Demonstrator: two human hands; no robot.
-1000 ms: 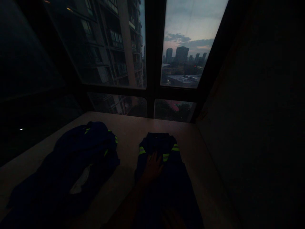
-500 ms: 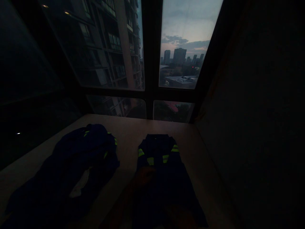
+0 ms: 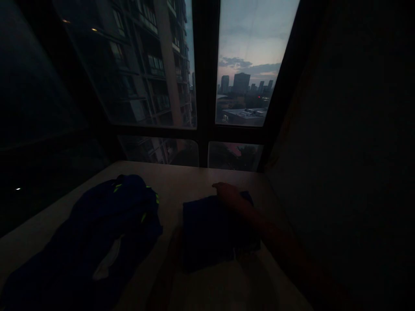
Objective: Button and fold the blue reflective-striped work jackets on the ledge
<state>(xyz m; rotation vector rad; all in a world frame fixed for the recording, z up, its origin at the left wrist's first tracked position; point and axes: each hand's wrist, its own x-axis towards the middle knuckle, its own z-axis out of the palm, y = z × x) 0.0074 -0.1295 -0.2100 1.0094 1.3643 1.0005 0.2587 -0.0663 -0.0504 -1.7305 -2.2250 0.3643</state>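
A dark blue jacket (image 3: 207,233) lies doubled over into a compact block on the pale surface; its yellow-green strips are out of sight. At its far edge, my right hand (image 3: 228,194) rests on the cloth, a finger stretched out past the edge to the left. No cloth shows pinched in those fingers. My left hand (image 3: 177,242) is beside the jacket's left edge, too dark to make out its fingers. To the left lies a second, crumpled blue garment (image 3: 106,216) with yellow-green strips and a pale patch, touched by neither hand.
The pale surface (image 3: 171,177) runs back to dark-framed windows (image 3: 202,108). A dark wall (image 3: 340,151) closes off the right side. Tall buildings and a dusky sky show through the glass. The room is very dim.
The jacket lay long with its collar and strips showing; its lower part is now folded up over them. My right hand moved from the near end to the far edge; my left moved back and left.
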